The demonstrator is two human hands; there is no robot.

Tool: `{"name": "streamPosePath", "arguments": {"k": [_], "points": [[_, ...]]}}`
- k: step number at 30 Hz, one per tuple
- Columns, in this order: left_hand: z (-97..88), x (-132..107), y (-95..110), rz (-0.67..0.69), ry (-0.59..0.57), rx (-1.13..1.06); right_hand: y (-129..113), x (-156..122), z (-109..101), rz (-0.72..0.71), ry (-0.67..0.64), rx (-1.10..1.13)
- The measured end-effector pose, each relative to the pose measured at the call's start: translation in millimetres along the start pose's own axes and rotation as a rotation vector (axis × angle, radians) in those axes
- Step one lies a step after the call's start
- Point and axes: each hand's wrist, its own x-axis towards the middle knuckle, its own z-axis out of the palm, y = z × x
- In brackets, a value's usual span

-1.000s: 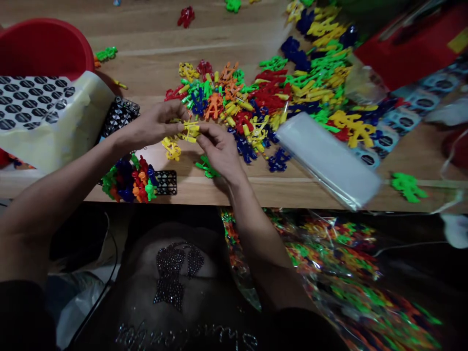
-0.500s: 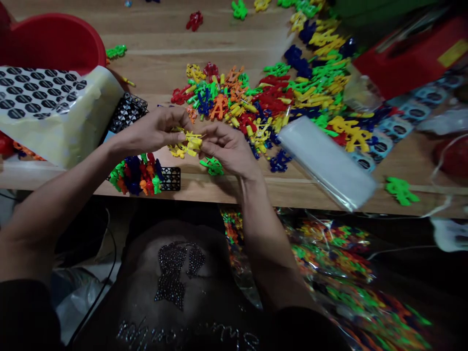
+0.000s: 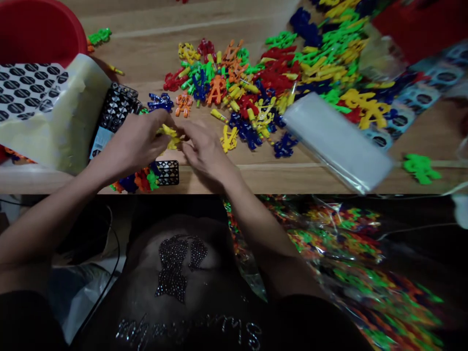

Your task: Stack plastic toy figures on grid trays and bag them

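Both my hands meet over the near edge of the wooden table (image 3: 153, 53). My left hand (image 3: 137, 141) is closed on a yellow plastic toy piece (image 3: 168, 136), fingers curled round it. My right hand (image 3: 204, 151) reaches toward the same yellow piece with its fingers close together; the fingertips are smeared by motion. Just below my left hand a black grid board (image 3: 166, 171) carries a cluster of coloured toy pieces (image 3: 137, 180). A big heap of coloured plastic pieces (image 3: 263, 83) lies beyond my hands.
A red basin (image 3: 40, 31) stands at the far left, with a yellowish sheet of black oval stickers (image 3: 40, 107) and a second black grid board (image 3: 117, 108) beside it. A stack of clear plastic bags (image 3: 336, 141) lies right. Filled bags of pieces (image 3: 351, 263) sit below the table edge.
My hands have dropped from mid-air toward the table and shifted left, still with the yellow piece. The view has tilted, so the heap sits higher in the picture.
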Motion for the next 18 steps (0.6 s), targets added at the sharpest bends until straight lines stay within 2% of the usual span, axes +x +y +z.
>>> {"name": "streamPosePath", "arguments": {"k": [5, 10, 18], "points": [[14.1, -22.6, -8.3, 0.053, 0.072, 0.031, 9.0, -8.4, 37.8, 0.131, -0.102, 0.033], [37.4, -31.9, -19.9, 0.139, 0.05, 0.049, 11.6, -7.4, 66.6, 0.166, -0.14, 0.086], [53.2, -34.7, -21.8, 0.16, 0.088, 0.109, 13.6, -16.0, 100.1, 0.166, -0.19, -0.198]]}}
